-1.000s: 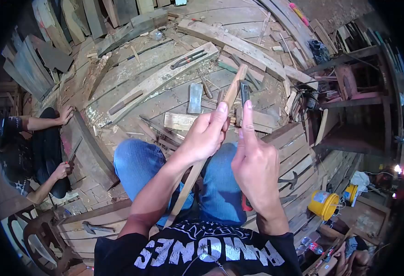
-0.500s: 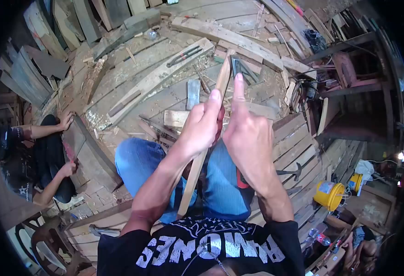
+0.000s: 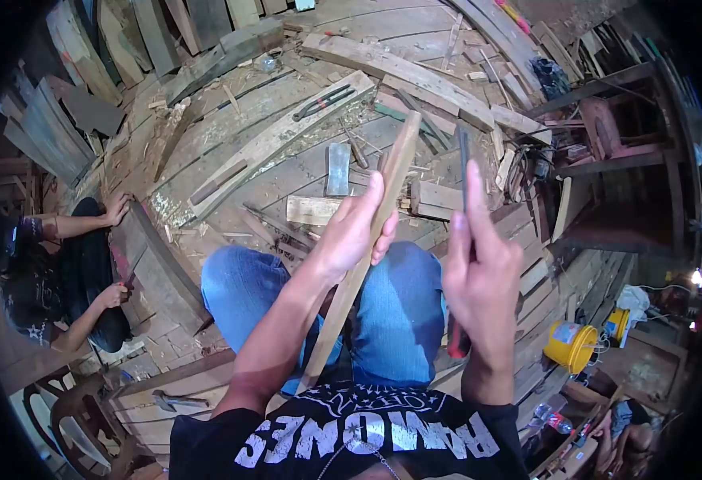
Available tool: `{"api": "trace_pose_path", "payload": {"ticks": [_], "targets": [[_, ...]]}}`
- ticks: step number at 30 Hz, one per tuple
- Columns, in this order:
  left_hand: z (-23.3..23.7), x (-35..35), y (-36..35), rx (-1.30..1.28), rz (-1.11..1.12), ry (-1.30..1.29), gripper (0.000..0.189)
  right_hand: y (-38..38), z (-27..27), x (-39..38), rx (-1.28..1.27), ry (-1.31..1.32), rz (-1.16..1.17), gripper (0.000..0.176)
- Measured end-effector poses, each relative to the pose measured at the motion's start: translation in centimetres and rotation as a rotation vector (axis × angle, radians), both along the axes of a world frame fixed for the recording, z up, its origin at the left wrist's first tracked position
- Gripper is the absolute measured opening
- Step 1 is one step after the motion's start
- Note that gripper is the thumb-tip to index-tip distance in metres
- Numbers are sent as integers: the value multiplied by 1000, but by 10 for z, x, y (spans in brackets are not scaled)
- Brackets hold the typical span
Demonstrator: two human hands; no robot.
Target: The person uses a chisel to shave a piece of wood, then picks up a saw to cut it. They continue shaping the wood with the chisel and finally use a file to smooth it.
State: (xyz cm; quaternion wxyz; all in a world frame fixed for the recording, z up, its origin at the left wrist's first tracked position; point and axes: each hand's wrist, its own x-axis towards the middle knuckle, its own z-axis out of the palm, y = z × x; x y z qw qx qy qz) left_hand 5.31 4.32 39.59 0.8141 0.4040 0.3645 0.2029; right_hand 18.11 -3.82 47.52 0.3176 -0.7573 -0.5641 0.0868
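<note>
My left hand (image 3: 347,232) is closed around a long, narrow wooden stick (image 3: 400,160), its thumb lying along the upper side. The stick slants from above my knees down to my shirt, where its lower end meets my belly. To the right, my right hand (image 3: 483,268) grips a long tool with a thin dark blade (image 3: 464,152). Its index finger points up along the blade, and the tool's red end (image 3: 459,344) shows below the hand. A gap separates blade and stick. The grip itself is partly hidden by my fingers.
Beyond my knees lie wood blocks (image 3: 311,210), an axe-like metal head (image 3: 337,168) and a long plank (image 3: 279,148) with pliers-like tongs on it. At left another person sits by a curved board (image 3: 159,264). Yellow buckets (image 3: 571,346) stand at right; a hammer (image 3: 179,402) lies lower left.
My right hand has moved right and slightly down with the tool, taking the blade away from the stick's tip. The stick's upper end has shifted a little right and down.
</note>
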Motion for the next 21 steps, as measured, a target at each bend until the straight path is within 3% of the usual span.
{"api": "trace_pose_path", "payload": {"ticks": [6, 8, 10, 14, 21], "targets": [[1, 7, -6, 112, 70, -17, 45, -8, -14, -14, -106, -121, 108, 58], [-1, 11, -10, 276, 139, 101, 40, -6, -16, -16, -121, -187, 107, 62], [-2, 11, -11, 274, 142, 88, 39, -5, -19, -17, -189, -285, 110, 68], [-6, 10, -8, 271, 146, 59, 37, -4, -20, -23, -247, -290, 78, 63], [-11, 14, -4, 382, 172, 136, 41, 5, -34, -25, -249, -303, 66, 69]]}}
